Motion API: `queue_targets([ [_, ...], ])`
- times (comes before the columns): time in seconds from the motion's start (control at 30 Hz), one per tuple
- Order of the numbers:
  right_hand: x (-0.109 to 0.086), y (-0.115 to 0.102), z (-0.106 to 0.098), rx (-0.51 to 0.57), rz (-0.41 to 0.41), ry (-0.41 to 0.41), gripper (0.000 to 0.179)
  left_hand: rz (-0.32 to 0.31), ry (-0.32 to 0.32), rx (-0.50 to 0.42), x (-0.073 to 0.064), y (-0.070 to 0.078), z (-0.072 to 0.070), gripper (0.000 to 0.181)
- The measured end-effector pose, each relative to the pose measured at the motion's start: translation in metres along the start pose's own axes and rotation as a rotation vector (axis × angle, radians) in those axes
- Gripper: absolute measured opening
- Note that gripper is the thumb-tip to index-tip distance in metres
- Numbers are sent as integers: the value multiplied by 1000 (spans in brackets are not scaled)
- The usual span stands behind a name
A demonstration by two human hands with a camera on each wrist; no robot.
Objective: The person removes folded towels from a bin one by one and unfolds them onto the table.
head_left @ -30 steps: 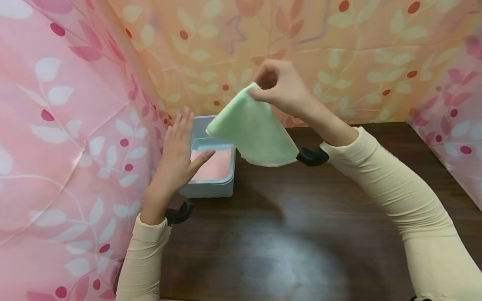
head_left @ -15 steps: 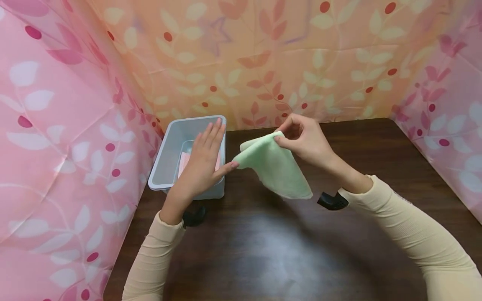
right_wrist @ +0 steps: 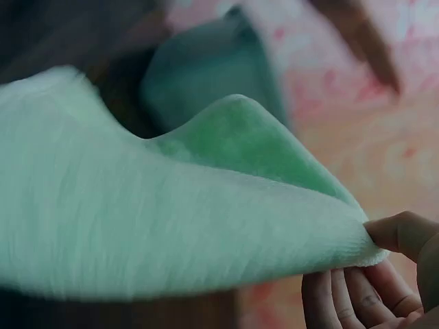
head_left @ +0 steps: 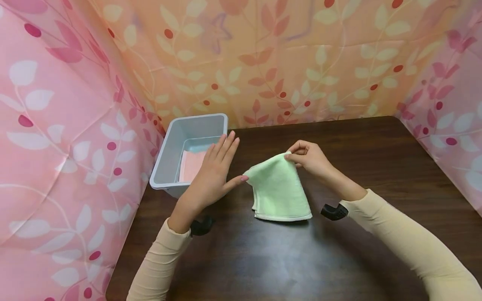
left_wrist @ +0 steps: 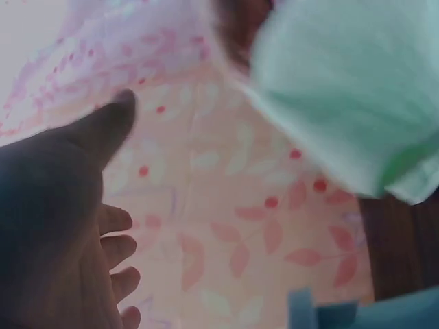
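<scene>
Green towel (head_left: 278,192): folded, lower edge resting on the dark bench (head_left: 339,259) at centre. Right hand (head_left: 310,159): pinches its far top corner. Left hand (head_left: 212,177): fingers straight, thumb tip touching the towel's left edge. Grey bin (head_left: 169,154): far left, holding a pink cloth (head_left: 190,165).

The head view looks forward and down from above the person's arms, far enough back to take in the whole dark table (head_left: 339,251), the curtain walls on three sides and both hands.

The left wrist view sits very close below the left hand (left_wrist: 55,226), facing up and outward past the palm toward the curtain (left_wrist: 226,226).

The right wrist view looks along the right hand's fingers (right_wrist: 384,274) at the pinch, so close that much is blurred.

All three views share the green cloth (head_left: 278,192) (left_wrist: 343,89) (right_wrist: 137,226) beside the pinch.
</scene>
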State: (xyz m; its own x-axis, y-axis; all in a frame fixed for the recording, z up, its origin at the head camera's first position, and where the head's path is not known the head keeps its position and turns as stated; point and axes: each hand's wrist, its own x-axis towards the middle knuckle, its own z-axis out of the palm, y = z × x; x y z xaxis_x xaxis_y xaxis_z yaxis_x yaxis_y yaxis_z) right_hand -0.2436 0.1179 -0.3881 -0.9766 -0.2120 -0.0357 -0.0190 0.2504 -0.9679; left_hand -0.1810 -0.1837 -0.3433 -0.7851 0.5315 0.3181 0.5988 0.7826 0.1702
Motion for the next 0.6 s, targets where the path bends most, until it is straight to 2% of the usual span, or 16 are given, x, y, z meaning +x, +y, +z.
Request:
queue_targets([
  [0.1,19,34,-10,-89,79,-2,27,34,-8,46,-3,11,10,96],
  [0.23,39,67,-25,-179,125,27,30,77,-71,63,-6,23,30,95],
  [0.37,51,82,-33,-257,124,27,29,96,-162,69,-8,28,55,93],
  [0.6,61,101,-38,-414,111,10,28,99,-332,57,-12,24,99,89],
])
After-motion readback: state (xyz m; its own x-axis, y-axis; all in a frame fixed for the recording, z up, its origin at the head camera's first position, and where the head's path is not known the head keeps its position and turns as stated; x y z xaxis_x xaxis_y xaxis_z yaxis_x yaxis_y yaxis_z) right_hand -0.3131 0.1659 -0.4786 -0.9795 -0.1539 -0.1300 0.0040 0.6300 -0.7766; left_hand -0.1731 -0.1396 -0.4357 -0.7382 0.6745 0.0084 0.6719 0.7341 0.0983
